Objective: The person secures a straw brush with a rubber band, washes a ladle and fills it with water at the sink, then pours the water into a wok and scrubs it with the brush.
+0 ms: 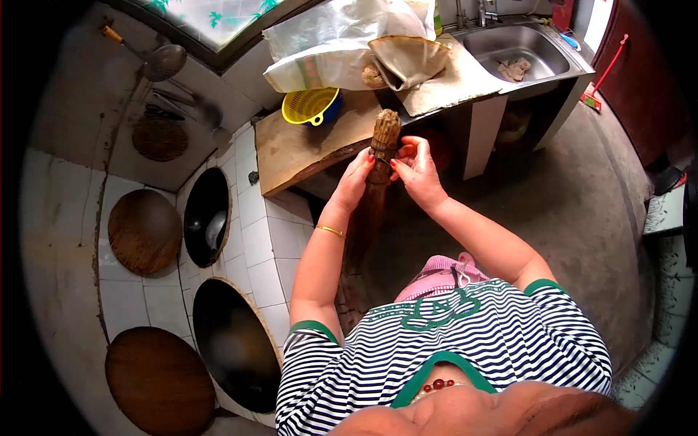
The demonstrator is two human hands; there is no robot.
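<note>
In the head view, a brown, ridged, stick-like bundle (384,131), pale at its upper end, stands upright between my hands. It resembles a bundled wok brush, but its exact kind is unclear. A dark band circles its middle. My left hand (354,178) is closed on the bundle's left side, thumb against it. My right hand (419,173) pinches at the band from the right, its other fingers curled. Below my hands, the bundle's lower end is hard to make out against the dark background. Just beyond it lies a wooden board (291,156).
A yellow colander (294,109) sits on the board, beside a white plastic sack (320,43). At upper right is a steel sink (538,45) holding a rag. Two woks (236,349) and round wooden lids (160,378) are at left. A red-handled broom (592,102) leans at right.
</note>
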